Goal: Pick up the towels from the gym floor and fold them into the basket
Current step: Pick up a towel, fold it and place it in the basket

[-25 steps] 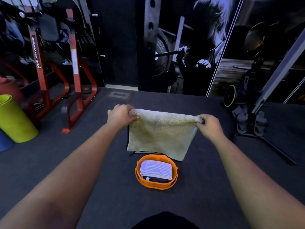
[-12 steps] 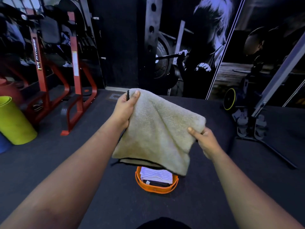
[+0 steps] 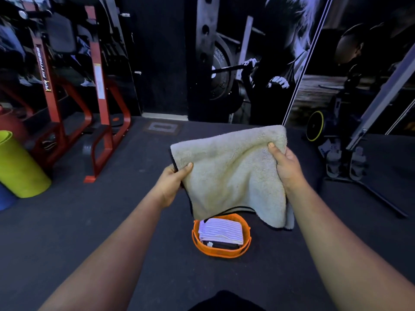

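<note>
The one camera sits on my head, looking forward and down along both my forearms to the dark gym floor [image 3: 89, 221]. Its wide angle bends the edges. My hands sit mid-frame, close; the far wall mural [image 3: 269, 63] fills the top.

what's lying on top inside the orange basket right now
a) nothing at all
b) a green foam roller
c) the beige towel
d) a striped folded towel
d: a striped folded towel lies on top inside the orange basket, while the beige towel is held above it by the left hand and right hand.
</note>
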The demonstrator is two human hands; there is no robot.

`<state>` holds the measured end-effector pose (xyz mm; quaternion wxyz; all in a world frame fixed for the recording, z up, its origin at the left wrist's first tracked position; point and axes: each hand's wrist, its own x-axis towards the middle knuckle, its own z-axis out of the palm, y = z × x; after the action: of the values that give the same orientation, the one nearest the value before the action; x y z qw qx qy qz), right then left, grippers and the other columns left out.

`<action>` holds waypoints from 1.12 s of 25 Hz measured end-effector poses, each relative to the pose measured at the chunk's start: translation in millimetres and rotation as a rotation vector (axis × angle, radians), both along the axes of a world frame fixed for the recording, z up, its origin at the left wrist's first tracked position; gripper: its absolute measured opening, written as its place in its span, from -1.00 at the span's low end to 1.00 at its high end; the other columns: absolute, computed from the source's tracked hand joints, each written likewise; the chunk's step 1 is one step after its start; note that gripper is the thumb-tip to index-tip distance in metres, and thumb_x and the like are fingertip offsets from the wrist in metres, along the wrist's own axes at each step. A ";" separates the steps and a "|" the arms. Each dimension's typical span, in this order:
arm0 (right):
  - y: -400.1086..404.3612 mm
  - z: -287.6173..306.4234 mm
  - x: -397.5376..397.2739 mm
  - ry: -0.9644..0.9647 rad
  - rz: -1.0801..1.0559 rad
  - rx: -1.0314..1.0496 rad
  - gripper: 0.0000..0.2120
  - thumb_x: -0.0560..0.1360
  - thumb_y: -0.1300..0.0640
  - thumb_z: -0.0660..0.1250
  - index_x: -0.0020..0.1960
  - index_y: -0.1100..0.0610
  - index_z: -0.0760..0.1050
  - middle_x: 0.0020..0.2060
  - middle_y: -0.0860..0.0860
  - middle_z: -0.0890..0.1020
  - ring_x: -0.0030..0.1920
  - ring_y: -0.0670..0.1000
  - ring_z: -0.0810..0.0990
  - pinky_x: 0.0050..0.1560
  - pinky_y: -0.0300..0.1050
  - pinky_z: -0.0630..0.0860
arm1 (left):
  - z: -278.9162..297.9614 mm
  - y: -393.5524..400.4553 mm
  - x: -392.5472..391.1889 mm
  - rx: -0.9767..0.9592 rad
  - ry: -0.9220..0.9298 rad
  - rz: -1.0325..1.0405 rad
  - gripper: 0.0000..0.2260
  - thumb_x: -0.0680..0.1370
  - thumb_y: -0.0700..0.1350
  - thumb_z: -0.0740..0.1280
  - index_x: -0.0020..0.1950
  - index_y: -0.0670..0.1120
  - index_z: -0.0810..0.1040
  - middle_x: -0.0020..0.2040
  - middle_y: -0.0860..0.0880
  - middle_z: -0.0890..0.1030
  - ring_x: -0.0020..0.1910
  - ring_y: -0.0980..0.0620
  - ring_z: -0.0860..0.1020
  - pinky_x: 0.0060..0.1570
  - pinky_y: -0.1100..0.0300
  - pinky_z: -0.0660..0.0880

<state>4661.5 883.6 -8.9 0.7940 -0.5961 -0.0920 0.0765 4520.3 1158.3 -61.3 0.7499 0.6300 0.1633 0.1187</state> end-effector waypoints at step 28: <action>19.1 -495.0 280.6 0.443 -0.101 -0.659 -0.81 0.59 0.00 0.42 0.13 0.08 0.61 -0.02 -0.07 0.71 -0.03 -0.14 0.69 -0.05 -0.09 0.59 | -430.0 5.1 304.7 0.039 0.729 0.282 -0.78 0.62 0.10 0.40 0.02 -0.06 0.64 -0.04 -0.03 0.74 0.00 -0.03 0.71 0.04 -0.08 0.63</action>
<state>4942.1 902.7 -503.9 0.5637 -0.7917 0.1403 0.1893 4825.0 1163.5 -491.3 0.6070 0.6164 0.5015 -0.0080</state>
